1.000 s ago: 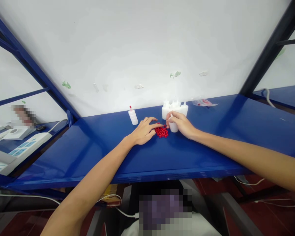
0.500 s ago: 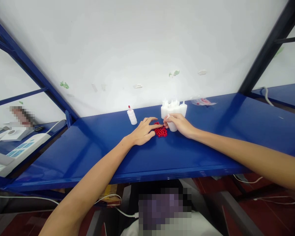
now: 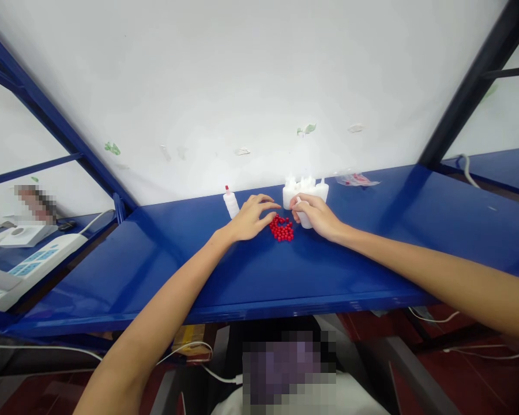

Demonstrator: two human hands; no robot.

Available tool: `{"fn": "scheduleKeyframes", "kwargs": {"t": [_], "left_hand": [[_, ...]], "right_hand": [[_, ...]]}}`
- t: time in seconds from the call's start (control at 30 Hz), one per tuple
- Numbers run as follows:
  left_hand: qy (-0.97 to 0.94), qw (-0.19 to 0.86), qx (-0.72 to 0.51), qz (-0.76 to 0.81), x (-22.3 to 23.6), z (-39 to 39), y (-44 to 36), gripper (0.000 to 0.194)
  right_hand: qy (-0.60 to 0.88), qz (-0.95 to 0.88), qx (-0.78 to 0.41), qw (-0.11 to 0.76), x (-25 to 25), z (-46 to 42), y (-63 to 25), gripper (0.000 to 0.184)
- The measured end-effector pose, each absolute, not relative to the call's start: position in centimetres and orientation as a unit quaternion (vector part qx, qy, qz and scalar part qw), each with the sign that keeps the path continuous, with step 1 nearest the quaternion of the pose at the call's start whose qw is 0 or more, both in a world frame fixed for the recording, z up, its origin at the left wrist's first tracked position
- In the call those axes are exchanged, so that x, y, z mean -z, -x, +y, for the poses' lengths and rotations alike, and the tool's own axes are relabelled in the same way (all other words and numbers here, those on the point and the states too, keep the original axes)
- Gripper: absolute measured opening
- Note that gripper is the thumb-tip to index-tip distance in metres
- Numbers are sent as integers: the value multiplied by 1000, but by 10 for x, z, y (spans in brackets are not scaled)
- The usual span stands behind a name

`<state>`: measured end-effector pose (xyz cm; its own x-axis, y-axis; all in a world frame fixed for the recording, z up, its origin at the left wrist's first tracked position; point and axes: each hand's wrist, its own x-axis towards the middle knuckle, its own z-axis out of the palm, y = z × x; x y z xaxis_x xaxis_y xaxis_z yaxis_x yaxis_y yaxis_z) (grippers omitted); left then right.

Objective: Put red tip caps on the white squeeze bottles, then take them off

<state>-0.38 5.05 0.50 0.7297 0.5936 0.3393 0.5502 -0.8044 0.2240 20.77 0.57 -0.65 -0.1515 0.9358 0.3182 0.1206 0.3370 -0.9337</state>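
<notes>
My right hand (image 3: 318, 216) is wrapped round a small white squeeze bottle (image 3: 304, 220), whose pale nozzle pokes up by the thumb. To the left of that bottle, a loose pile of small round red pieces (image 3: 282, 231) lies on the blue table, similar in colour to a bottle's tip cap. My left hand (image 3: 253, 218) hovers at the pile's left edge, fingers and thumb apart, with nothing visible between them. Behind it stands a white bottle with a red tip (image 3: 230, 202), its lower part hidden by the hand. Several uncapped white bottles (image 3: 290, 195) stand grouped behind my right hand.
A clear plastic bag with red bits (image 3: 358, 180) lies at the back right of the blue table (image 3: 164, 253). The white wall (image 3: 259, 86) rises behind it. Blue frame posts flank both sides. A white power strip (image 3: 38, 268) is at far left.
My left hand has drawn back from the red pile, up and slightly left. A gap now shows among the red pieces. My right hand and its bottle have shifted slightly.
</notes>
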Motion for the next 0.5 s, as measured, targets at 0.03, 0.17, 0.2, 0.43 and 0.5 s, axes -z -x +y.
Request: {"fn": "scheduleKeyframes", "kwargs": {"t": [0.03,0.17,0.2,0.43,0.5], "left_hand": [[-936,51,-179,299,-10,56,2,36],[-964,49,-79,250,-32,71,-11,30],[-966,47,-54,247,-36,73,-16,30],[-961,-10,59,270,-48,74,-50,22],[-961,-10,64,269,-47,75,-53,19]], "right_hand": [[410,-647,-396,507,6,6,-208,8],[400,-661,-374,513,4,6,-212,9],[398,-664,-368,515,3,5,-212,9],[395,-663,-349,531,-5,1,-212,8],[395,-665,-349,529,-5,1,-211,8]]}}
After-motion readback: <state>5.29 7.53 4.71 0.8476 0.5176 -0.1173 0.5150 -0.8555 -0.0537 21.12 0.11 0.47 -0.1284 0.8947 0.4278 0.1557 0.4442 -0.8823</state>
